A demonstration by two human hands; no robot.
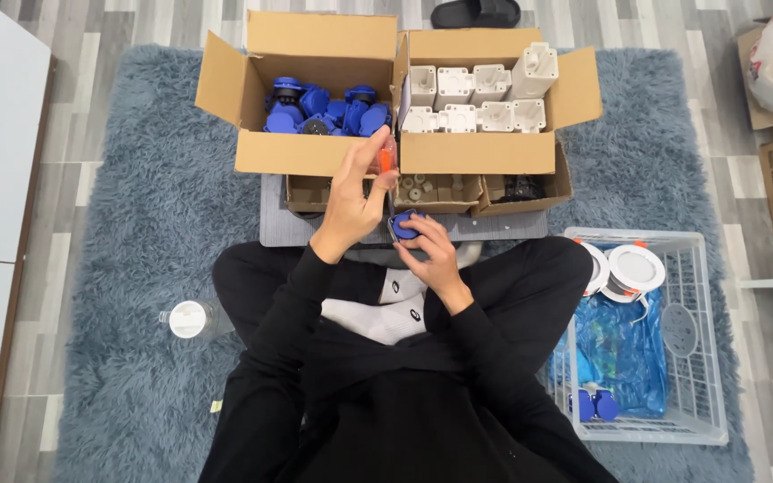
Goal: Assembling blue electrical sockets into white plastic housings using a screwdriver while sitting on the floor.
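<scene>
1. While the person sits cross-legged on a grey rug (pixel 136 233), two open cardboard boxes stand ahead: the left box (pixel 301 152) holds blue parts (pixel 324 112), the right box (pixel 476 152) holds white housings (pixel 476 100) in rows.
2. Near the right knee sits a white wire basket (pixel 686 340) with a blue bag (pixel 624 344), two round white fittings (pixel 635 268) and a few blue pieces.
3. Just below the boxes lies a shallow tray (pixel 431 190) of small parts; a capped bottle (pixel 188 319) lies on the rug to the left.
4. Judging by the pose, the step in hand looks like driving a screw into a blue part (pixel 404 225), held over the lap just below the tray.
5. That step calls for a tip seated squarely and a part kept from turning.
6. The left hand (pixel 355 201) is closed around an orange-handled screwdriver (pixel 386 159), upright, tip towards the part.
7. The right hand (pixel 429 253) has its fingers curled around the blue part, gripping it from below.
</scene>
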